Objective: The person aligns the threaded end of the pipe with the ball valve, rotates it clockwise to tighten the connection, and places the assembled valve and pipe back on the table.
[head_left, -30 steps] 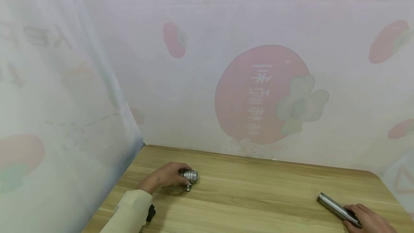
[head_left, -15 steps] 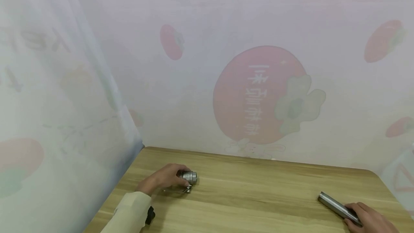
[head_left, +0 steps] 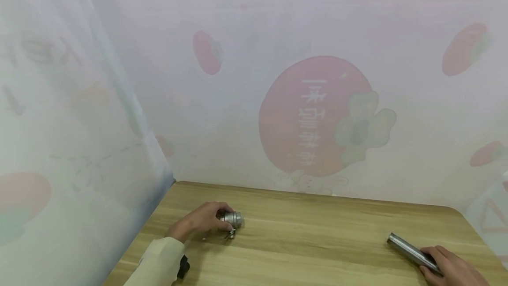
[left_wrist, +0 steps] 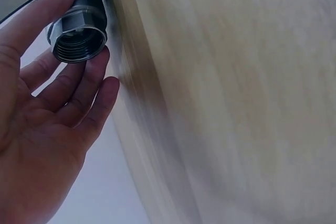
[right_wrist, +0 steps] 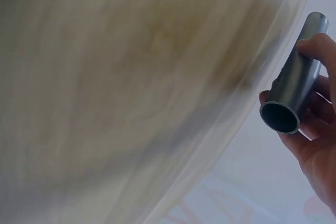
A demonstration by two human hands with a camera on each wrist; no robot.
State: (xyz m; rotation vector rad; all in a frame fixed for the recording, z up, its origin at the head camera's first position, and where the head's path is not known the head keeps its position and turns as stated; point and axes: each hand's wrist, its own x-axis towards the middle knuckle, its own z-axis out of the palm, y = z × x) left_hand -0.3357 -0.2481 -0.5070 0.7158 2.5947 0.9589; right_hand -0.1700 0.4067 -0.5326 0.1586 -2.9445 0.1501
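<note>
My left hand (head_left: 206, 220) grips a metal ball valve (head_left: 233, 220) at the table's left side. In the left wrist view the valve (left_wrist: 79, 38) shows its threaded open end, with the thumb on one side and the fingers curled round the other. A small lever or stem part (head_left: 231, 234) sticks out below the valve in the head view. At the right, my right hand (head_left: 454, 268) holds a plain metal pipe (head_left: 412, 253), its free end pointing up and left. The right wrist view shows the pipe (right_wrist: 296, 80) hollow, thumb and fingers round it.
Both hands are over a wood-grain table (head_left: 301, 242) with rounded back corners. A pale curtain (head_left: 238, 122) printed with red fruit hangs behind it, and another curtain side (head_left: 79, 122) closes off the left.
The whole head view shifts slightly left. Both hands keep their holds on the valve and pipe; the valve's small lever part appears turned a little. Otherwise they barely move.
</note>
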